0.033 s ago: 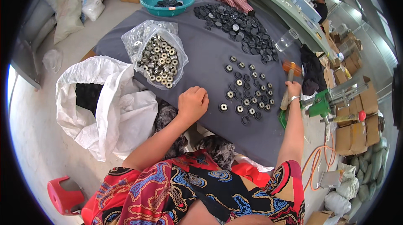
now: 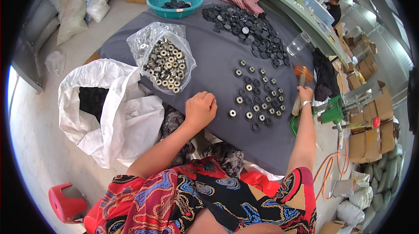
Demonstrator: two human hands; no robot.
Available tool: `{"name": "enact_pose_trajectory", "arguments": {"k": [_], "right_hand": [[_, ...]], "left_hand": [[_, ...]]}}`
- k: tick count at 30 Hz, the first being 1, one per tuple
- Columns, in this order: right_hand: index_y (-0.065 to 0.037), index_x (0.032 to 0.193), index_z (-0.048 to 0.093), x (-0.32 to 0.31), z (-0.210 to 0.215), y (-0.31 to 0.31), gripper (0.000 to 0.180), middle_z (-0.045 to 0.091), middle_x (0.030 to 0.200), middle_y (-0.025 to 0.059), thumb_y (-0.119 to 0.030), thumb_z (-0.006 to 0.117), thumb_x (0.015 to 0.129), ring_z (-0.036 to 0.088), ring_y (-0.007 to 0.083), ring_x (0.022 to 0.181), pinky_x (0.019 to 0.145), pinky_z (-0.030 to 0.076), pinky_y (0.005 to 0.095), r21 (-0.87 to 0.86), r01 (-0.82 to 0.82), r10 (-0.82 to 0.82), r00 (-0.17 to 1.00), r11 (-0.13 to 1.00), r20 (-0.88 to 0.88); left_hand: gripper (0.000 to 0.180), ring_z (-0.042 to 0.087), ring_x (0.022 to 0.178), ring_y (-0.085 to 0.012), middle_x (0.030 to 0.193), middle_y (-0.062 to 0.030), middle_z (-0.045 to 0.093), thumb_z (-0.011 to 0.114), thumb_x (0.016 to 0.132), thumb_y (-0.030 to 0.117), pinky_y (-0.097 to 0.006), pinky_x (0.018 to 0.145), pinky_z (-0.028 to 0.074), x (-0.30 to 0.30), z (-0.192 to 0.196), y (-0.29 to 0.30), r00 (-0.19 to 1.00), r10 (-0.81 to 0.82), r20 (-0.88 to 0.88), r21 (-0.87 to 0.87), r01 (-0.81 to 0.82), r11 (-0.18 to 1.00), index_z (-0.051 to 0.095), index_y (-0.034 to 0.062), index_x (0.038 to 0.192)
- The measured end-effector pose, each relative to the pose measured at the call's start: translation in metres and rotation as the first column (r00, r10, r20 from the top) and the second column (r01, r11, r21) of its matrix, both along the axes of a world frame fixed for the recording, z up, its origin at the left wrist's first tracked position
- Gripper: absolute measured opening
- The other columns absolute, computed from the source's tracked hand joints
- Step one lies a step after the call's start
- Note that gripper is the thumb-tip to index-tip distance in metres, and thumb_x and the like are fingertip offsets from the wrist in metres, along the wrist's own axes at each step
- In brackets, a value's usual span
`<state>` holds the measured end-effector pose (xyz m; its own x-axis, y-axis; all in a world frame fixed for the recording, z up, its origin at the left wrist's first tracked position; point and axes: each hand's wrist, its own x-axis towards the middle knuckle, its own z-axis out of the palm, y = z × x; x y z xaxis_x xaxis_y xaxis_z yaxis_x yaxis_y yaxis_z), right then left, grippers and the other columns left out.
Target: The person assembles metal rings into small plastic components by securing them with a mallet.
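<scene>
My left hand (image 2: 201,110) rests on the near edge of the dark grey tablecloth (image 2: 198,57), its fingers curled into a fist with nothing showing in them. My right hand (image 2: 304,94) is closed around the wooden handle of a mallet (image 2: 302,75) with an orange head, at the table's right edge. Between my hands lies a loose group of black rings (image 2: 255,126). Several hold small metal bearings (image 2: 232,113), and others have no metal in them. Left of the group, an open clear plastic bag (image 2: 187,66) spills many metal bearings (image 2: 168,61).
Black caps (image 2: 248,26) are heaped at the back, beside a teal basin (image 2: 174,12) holding more. A clear jar (image 2: 298,43) lies near the right edge. A white sack (image 2: 131,122) stands at left; a green machine (image 2: 331,109) stands at right. Another person (image 2: 334,9) is far back.
</scene>
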<state>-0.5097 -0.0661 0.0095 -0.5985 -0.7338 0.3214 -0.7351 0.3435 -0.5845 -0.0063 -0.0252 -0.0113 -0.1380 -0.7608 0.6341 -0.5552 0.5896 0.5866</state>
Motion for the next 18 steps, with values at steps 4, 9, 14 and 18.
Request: {"name": "enact_pose_trajectory", "arguments": {"k": [4,9,14,18], "right_hand": [[0.008,0.09,0.067,-0.02,-0.015,-0.002,0.041,0.066,0.093,0.0301,-0.027,0.073,0.07,0.065,0.0423,0.082,0.081,0.05,0.0456,0.234,0.173,-0.117,0.965,0.957,-0.236],[0.003,0.1,0.065,0.045,0.02,0.016,0.032,0.065,0.094,0.0241,-0.023,0.068,0.082,0.064,0.0379,0.087,0.077,0.05,0.0465,0.108,0.051,0.013,0.853,0.993,-0.522],[0.0,0.097,0.065,0.174,0.049,0.101,0.02,0.064,0.084,0.0121,-0.014,0.068,0.083,0.063,0.027,0.072,0.066,0.05,0.0359,-0.004,-0.394,0.381,0.892,0.919,-0.244],[0.0,0.095,0.066,0.22,0.033,0.155,0.022,0.062,0.08,0.012,-0.015,0.072,0.08,0.061,0.0219,0.063,0.06,0.049,0.0334,0.06,-0.451,0.455,0.88,0.89,-0.134]], "left_hand": [[0.012,0.058,0.065,-0.0291,0.067,-0.008,0.054,0.063,0.073,0.009,-0.042,0.055,0.047,-0.003,-0.001,0.001,1.0,0.004,0.002,-0.018,-0.004,1.0,0.052,0.0071,0.07],[0.007,0.059,0.065,-0.0298,0.067,-0.0088,0.055,0.063,0.074,0.008,-0.041,0.055,0.046,-0.001,-0.002,-0.001,1.0,0.012,0.0,-0.061,-0.012,0.998,0.056,0.007,0.072],[0.006,0.059,0.063,-0.0298,0.067,-0.0086,0.057,0.062,0.073,0.007,-0.04,0.055,0.047,-0.001,-0.003,-0.004,1.0,0.015,-0.009,-0.023,-0.015,1.0,0.057,0.0062,0.07],[0.006,0.059,0.063,-0.0298,0.067,-0.0083,0.057,0.062,0.074,0.008,-0.041,0.055,0.046,-0.003,-0.002,-0.005,1.0,-0.007,-0.021,-0.047,0.006,0.999,0.057,0.0066,0.07]]}}
